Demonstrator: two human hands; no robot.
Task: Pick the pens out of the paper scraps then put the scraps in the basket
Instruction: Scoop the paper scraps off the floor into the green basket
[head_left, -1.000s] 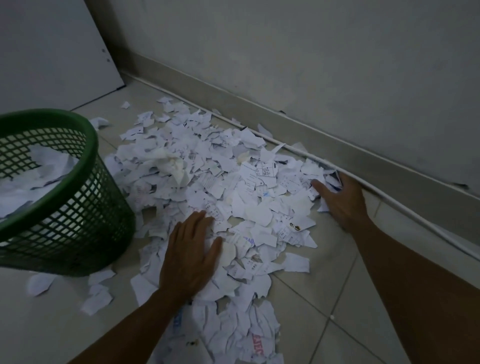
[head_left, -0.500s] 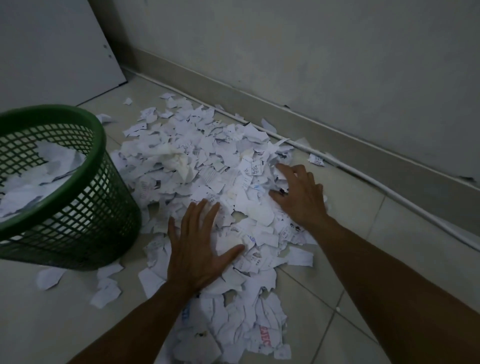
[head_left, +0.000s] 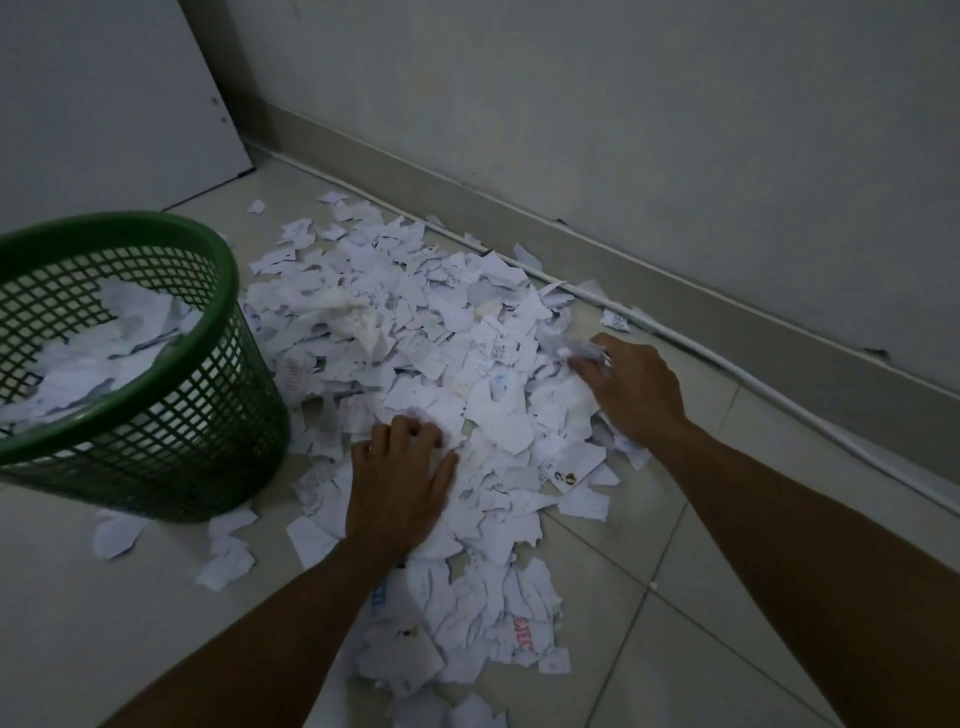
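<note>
A wide heap of torn white paper scraps (head_left: 441, 374) lies on the tiled floor (head_left: 701, 519), spreading from beside the green mesh basket (head_left: 156, 415) toward the baseboard (head_left: 675, 291) of the wall. The left hand (head_left: 397, 483) rests palm down on the near middle of the heap, its fingers curled into the scraps, so its grip is narrow and gathering paper. The right hand (head_left: 631, 387) sits at the heap's right edge, fingers bent around a small bunch of crumpled scraps at their tips; its grip is holding paper. No pens can be made out among the scraps. The basket stands just left of the heap, touching its edge, and already has scraps inside. A few loose pieces lie on the floor in front of the basket.
</note>
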